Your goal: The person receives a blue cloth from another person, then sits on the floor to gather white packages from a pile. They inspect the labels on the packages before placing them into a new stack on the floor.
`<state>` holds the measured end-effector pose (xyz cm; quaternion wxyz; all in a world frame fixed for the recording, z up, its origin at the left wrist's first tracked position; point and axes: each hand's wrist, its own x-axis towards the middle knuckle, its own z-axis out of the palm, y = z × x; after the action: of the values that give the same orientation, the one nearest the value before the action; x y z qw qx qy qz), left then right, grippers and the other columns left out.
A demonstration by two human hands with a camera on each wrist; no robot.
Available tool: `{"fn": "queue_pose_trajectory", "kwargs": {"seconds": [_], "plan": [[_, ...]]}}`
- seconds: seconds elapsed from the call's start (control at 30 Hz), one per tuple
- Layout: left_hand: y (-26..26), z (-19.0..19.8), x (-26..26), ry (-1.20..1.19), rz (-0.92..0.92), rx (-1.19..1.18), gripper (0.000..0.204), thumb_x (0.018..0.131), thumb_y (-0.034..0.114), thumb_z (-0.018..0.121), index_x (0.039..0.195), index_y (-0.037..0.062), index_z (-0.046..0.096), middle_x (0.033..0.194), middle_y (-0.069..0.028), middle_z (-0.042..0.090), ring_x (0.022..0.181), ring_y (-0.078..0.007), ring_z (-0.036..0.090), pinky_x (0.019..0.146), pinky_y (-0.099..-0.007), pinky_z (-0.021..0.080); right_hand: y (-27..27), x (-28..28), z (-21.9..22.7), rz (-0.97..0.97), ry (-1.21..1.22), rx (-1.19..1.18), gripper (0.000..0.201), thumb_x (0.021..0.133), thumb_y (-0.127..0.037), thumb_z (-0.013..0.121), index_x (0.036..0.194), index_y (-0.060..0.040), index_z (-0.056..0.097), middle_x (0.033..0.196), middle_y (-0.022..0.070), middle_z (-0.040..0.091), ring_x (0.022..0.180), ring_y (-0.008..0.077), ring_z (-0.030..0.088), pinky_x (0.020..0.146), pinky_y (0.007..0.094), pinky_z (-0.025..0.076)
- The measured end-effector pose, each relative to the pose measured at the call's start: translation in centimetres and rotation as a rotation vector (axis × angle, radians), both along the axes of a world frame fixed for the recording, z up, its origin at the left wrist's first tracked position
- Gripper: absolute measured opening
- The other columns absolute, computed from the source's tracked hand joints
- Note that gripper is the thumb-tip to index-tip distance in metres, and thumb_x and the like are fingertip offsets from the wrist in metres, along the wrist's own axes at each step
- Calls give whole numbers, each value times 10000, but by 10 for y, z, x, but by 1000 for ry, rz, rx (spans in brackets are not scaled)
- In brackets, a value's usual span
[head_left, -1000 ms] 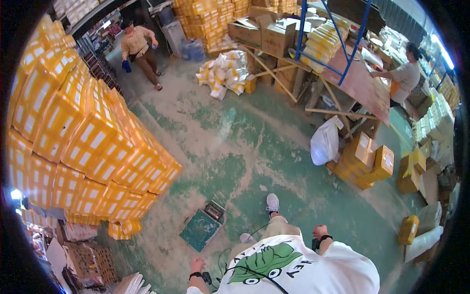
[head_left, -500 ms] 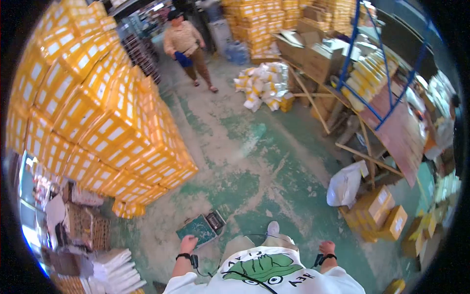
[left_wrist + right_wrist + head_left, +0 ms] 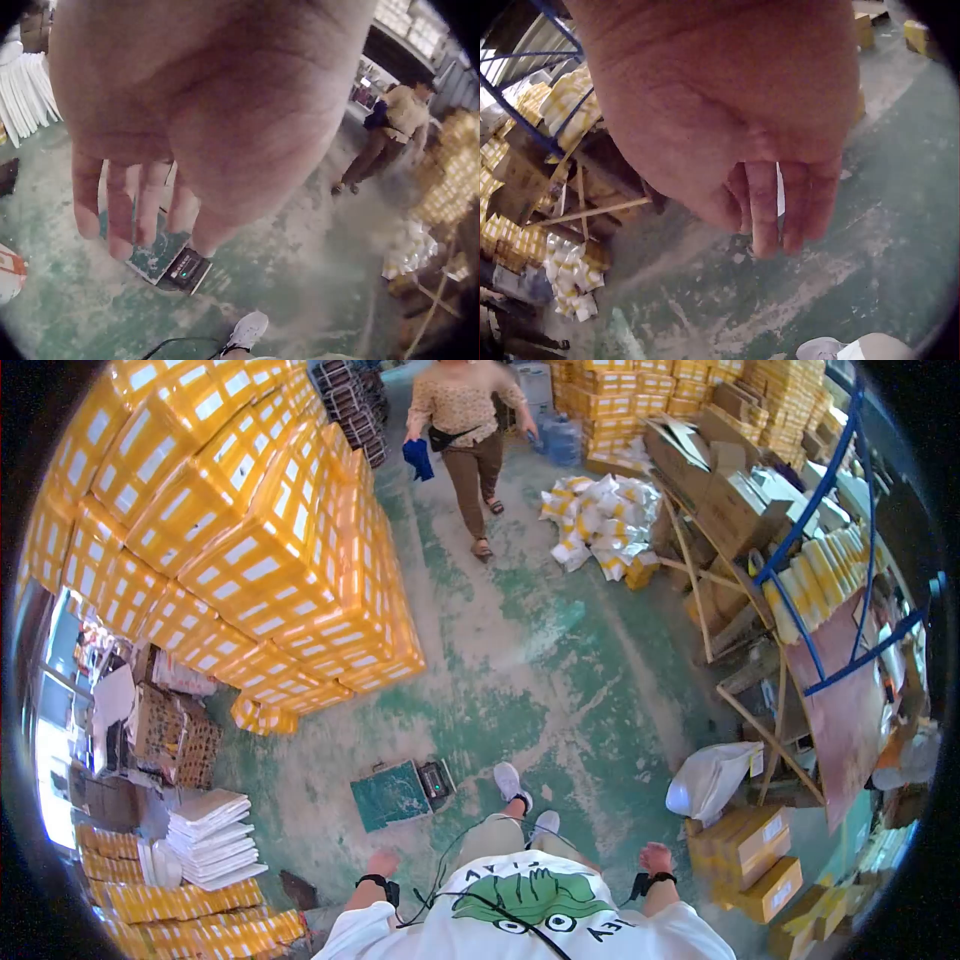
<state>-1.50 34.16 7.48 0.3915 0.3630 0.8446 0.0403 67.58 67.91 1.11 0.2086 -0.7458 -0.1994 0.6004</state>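
Observation:
My left hand point(image 3: 379, 863) hangs beside my body with nothing in it. In the left wrist view its fingers point(image 3: 120, 214) dangle loosely, overlapping a green floor scale point(image 3: 154, 251) beyond them. That scale point(image 3: 388, 797), with a small dark display unit point(image 3: 436, 780) at its side, lies on the floor ahead and to the left. My right hand point(image 3: 655, 858) hangs at my other side, also holding nothing. Its fingers point(image 3: 765, 217) droop loosely over bare floor in the right wrist view.
Yellow-taped boxes point(image 3: 270, 560) are stacked high at left. A person point(image 3: 468, 440) carrying a blue cloth point(image 3: 418, 460) walks ahead. At right stand a wooden table point(image 3: 845, 710), a white sack point(image 3: 712, 780) and cartons point(image 3: 750, 845). Silvery packs point(image 3: 600, 525) lie heaped farther off. White sheets point(image 3: 212, 840) lie stacked at lower left.
The view has swung rightward and my feet have stepped. The person ahead has come nearer. My left hand has swung back from over the scale to my side; both hands stay without anything in them.

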Motion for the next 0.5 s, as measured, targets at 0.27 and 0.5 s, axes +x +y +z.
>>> {"fn": "queue_pose_trajectory", "kwargs": {"seconds": [0.27, 0.5], "plan": [[112, 7, -16, -4, 202, 62, 241, 847, 236, 584, 904, 24, 684, 910, -149, 698, 871, -300, 663, 778, -401, 509, 141, -60, -7, 4, 322, 10, 311, 829, -69, 639, 1129, -45, 559, 845, 116, 649, 647, 262, 635, 539, 404, 528], [303, 140, -76, -118, 525, 475, 579, 823, 388, 732, 1196, -21, 561, 960, -136, 694, 893, -239, 667, 807, -365, 511, 239, -119, 34, 237, 266, 219, 204, 806, -76, 673, 985, -37, 581, 710, 87, 613, 612, 236, 618, 520, 350, 528]]}}
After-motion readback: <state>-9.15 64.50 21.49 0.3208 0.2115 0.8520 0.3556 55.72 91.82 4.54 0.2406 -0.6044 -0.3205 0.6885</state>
